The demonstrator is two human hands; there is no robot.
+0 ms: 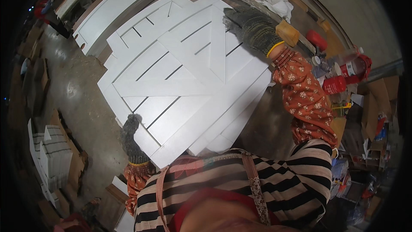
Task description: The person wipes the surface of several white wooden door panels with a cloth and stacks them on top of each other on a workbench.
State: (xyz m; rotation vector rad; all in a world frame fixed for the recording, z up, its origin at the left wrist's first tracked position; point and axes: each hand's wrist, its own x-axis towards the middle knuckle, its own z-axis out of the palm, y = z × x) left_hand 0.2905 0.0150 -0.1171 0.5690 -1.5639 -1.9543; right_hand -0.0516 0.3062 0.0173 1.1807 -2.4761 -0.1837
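A large white panel point(189, 86) with raised diagonal strips and dark slots lies in front of me, on top of other white panels point(253, 99) whose edges stick out below. My left hand point(134, 139), in a dark grey knit glove, is closed over the panel's near left edge. At the opposite edge, far right, my right hand point(255, 28) wears a similar glove with a yellow cuff. Its fingers reach over the rim onto the panel's face, and their tips are slightly blurred. The undersides of both grips are hidden.
Another white panel point(113, 15) lies at the far left. Red containers point(334, 85), bottles and cardboard boxes point(377, 107) crowd the right side by a wall. White boards point(56, 159) with cardboard lie at left. A person point(51, 17) stands in the far left background.
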